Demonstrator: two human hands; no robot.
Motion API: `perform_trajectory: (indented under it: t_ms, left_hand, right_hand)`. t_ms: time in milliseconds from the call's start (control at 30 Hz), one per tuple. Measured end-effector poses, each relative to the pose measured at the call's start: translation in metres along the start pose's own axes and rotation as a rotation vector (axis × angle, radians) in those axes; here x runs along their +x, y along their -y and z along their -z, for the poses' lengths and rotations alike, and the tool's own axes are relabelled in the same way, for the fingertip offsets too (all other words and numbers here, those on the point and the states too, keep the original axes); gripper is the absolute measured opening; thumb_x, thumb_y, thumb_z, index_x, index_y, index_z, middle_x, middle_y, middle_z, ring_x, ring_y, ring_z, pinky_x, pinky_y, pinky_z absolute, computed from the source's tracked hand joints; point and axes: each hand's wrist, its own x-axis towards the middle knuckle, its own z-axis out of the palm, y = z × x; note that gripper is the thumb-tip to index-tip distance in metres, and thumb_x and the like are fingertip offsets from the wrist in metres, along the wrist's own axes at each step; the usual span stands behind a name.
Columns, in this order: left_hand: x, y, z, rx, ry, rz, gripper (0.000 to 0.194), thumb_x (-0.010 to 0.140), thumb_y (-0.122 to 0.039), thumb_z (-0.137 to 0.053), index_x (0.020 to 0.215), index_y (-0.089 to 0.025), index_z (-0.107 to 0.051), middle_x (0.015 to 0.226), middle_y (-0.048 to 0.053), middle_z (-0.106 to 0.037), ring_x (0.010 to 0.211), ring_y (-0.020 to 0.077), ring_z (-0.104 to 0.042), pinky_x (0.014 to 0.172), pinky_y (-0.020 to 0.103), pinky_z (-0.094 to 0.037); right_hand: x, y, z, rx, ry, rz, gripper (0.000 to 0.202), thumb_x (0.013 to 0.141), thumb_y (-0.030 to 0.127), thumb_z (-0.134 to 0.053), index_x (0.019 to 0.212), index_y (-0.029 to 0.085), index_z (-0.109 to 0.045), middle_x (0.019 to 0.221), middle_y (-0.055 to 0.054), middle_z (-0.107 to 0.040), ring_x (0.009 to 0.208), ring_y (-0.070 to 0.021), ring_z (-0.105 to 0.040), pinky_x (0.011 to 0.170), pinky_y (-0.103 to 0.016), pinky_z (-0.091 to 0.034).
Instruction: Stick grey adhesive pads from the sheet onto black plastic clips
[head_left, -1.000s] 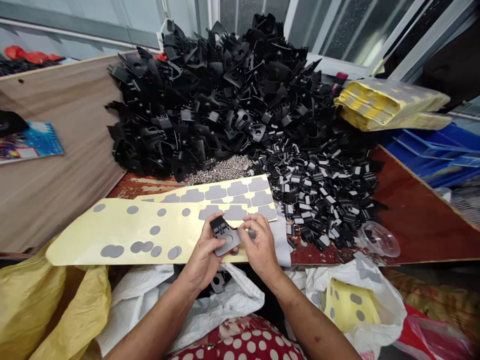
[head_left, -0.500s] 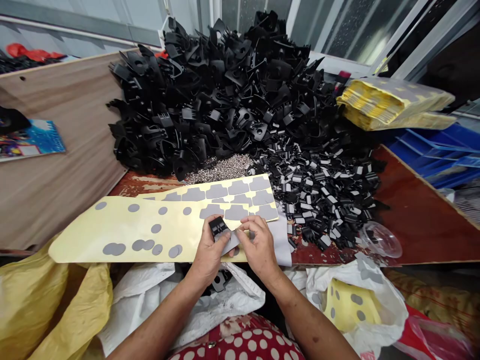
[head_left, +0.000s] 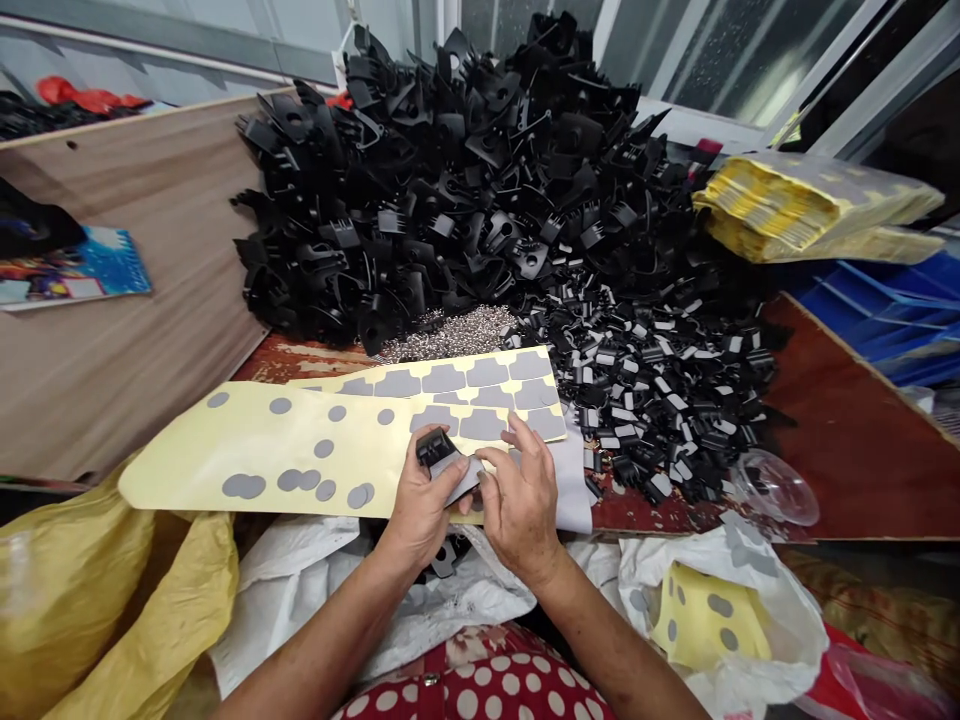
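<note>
A black plastic piece with a grey face (head_left: 435, 450) is held between the thumb and fingers of my left hand (head_left: 422, 505). Beside it, my right hand (head_left: 523, 500) has its fingers apart, with the thumb and index fingertip close to the grey edge of the piece; nothing can be made out in its grip. Under and behind both hands lie a yellow backing sheet with grey discs (head_left: 285, 445) and another sheet with rows of grey shaped stickers (head_left: 444, 378).
Black plastic parts (head_left: 450, 190) form a high heap at the back, with metal springs (head_left: 469, 330) before it. Small black and grey pieces (head_left: 652, 390) spread rightward, near a clear plastic bowl (head_left: 776, 487). A white bag (head_left: 795, 610) hangs below the table edge.
The fingers of my right hand have spread and lifted a little from the grey face of the piece. The whole view has shifted slightly, so the scene sits farther right.
</note>
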Motion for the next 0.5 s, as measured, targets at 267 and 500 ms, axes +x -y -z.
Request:
perform_trajectory:
  t_ms: [267, 500]
  left_hand:
    - [-0.001, -0.009, 0.012, 0.023, 0.040, 0.079, 0.057, 0.073, -0.022, -0.087, 0.118, -0.026, -0.052, 0.081, -0.006, -0.056, 0.058, 0.0074, -0.052, 0.046, 0.018, -0.043]
    - [-0.004, -0.016, 0.009, 0.038, 0.071, 0.104, 0.065, 0.068, -0.017, -0.088, 0.119, -0.026, -0.048, 0.079, -0.007, -0.058, 0.056, 0.0061, -0.052, 0.052, 0.018, -0.044]
  right_hand:
    - [0.016, -0.024, 0.024, 0.397, 0.078, -0.369, 0.031, 0.107, 0.032, -0.040, 0.123, 0.024, -0.065, 0.105, -0.006, -0.071, 0.103, -0.0219, -0.066, 0.096, -0.039, -0.051]
    - [-0.004, -0.012, 0.012, 0.598, 0.213, -0.430, 0.031, 0.107, 0.035, -0.041, 0.116, 0.024, -0.069, 0.091, -0.002, -0.070, 0.090, -0.0178, -0.066, 0.087, -0.031, -0.051]
